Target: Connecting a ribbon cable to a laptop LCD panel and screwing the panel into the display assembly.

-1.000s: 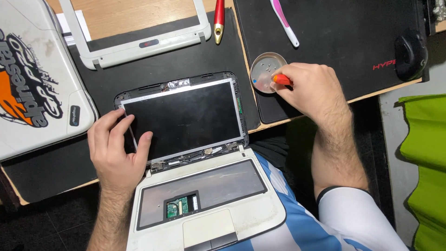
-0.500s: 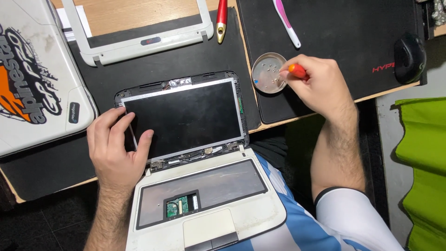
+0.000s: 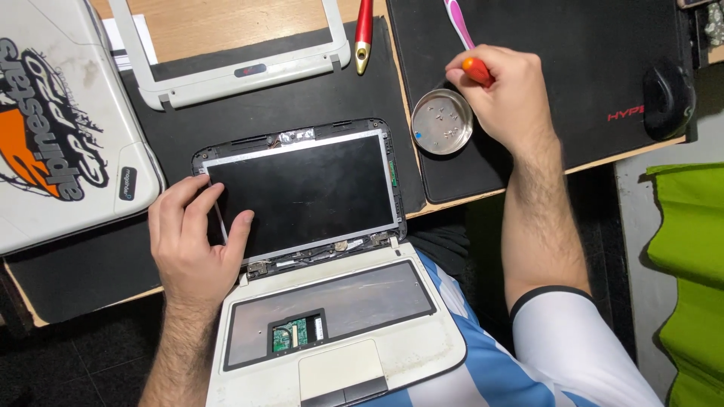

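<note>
A small white laptop [image 3: 332, 354] lies open on my lap with its keyboard removed and a green circuit board showing. Its bare black screen panel [image 3: 305, 192] rests flat on the desk edge, bezel off. My left hand [image 3: 192, 241] presses on the panel's left edge, fingers spread. My right hand [image 3: 505, 94] is closed around an orange-handled tool [image 3: 477, 70], just right of a small round metal dish [image 3: 443, 122] holding several tiny screws.
The detached white screen bezel [image 3: 234, 75] lies at the back. A white laptop lid with graphics [image 3: 60, 128] sits at left. A red pen-like tool [image 3: 363, 30], a pink tool [image 3: 460, 22], a black mouse [image 3: 667, 98] and black mats [image 3: 573, 68] fill the desk. Green fabric [image 3: 690, 264] is at right.
My right hand with the orange tool has shifted right and away from over the dish, uncovering the screws inside. My left hand stays on the screen panel.
</note>
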